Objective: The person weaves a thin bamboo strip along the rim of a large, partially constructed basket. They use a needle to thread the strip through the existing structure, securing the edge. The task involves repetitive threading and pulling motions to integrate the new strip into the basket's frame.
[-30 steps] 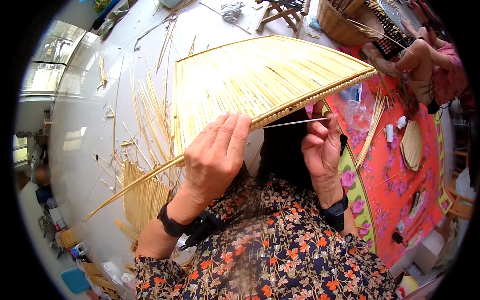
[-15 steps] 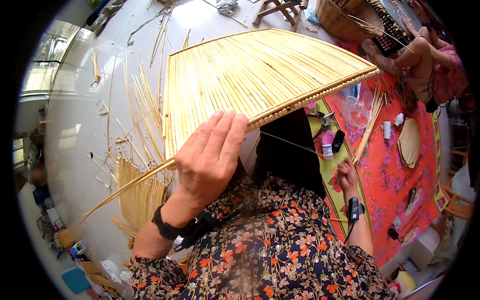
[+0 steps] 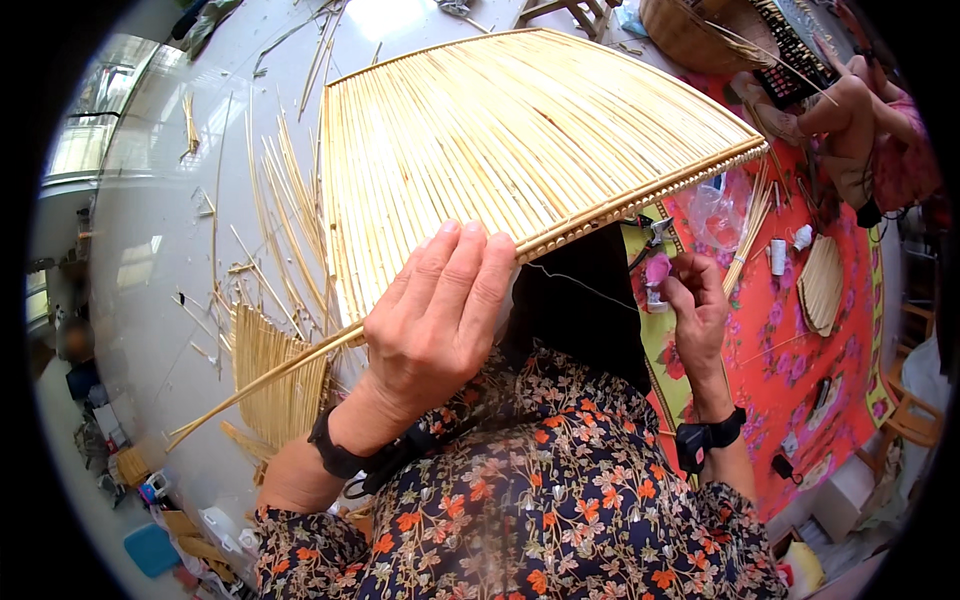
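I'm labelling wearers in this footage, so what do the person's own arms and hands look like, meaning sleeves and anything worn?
Both hands are bare, with no gloves or visible rings. The left hand has a black band with a dark strap at the wrist. The right hand has a black wristband carrying a small boxy black unit. The sleeves are dark fabric printed with orange, red and cream flowers, pushed up the forearms.

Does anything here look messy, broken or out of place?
Yes: loose bamboo strips lie scattered at all angles across the pale floor left of the woven hat, which the left hand grips. The hat looks undamaged.
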